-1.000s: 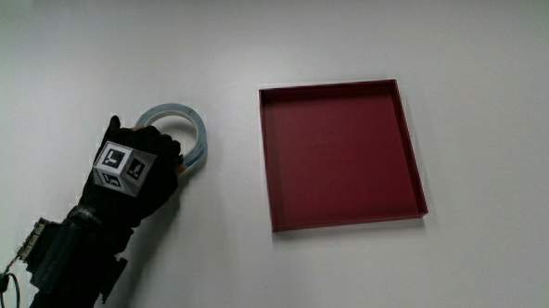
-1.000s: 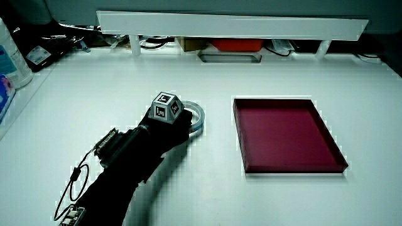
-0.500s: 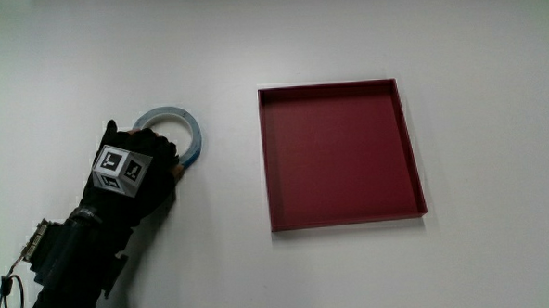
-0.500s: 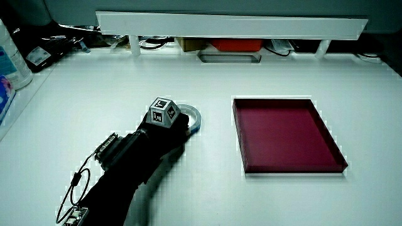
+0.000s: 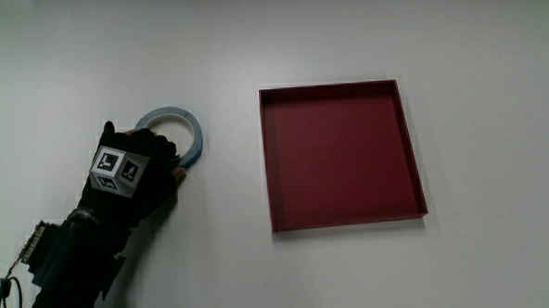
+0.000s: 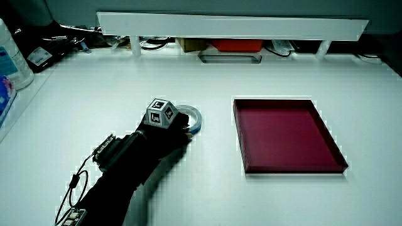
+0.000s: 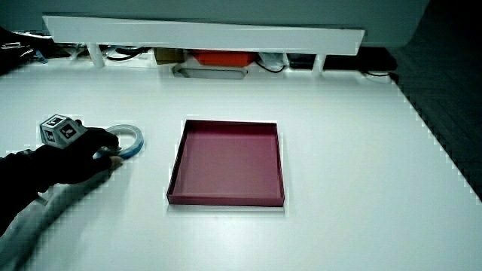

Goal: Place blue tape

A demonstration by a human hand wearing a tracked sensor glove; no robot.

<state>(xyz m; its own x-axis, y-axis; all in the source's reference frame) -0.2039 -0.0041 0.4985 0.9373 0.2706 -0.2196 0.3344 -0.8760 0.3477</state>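
Hand closed, gripping tape flat on bench | red tray beside, apart

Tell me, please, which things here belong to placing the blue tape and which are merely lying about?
Part of the job:
blue tape
hand, on the tape
red tray, empty, beside the tape

Lying about:
white bottle at the table's edge

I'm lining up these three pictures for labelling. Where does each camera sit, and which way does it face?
Main view: above the table, looking straight down at the blue tape, the red tray, the hand and its forearm.
Side view: the person's side, facing the low partition; hand, forearm.
Side view: likewise, tray central; hand at its edge.
All share the tape, tray and hand.
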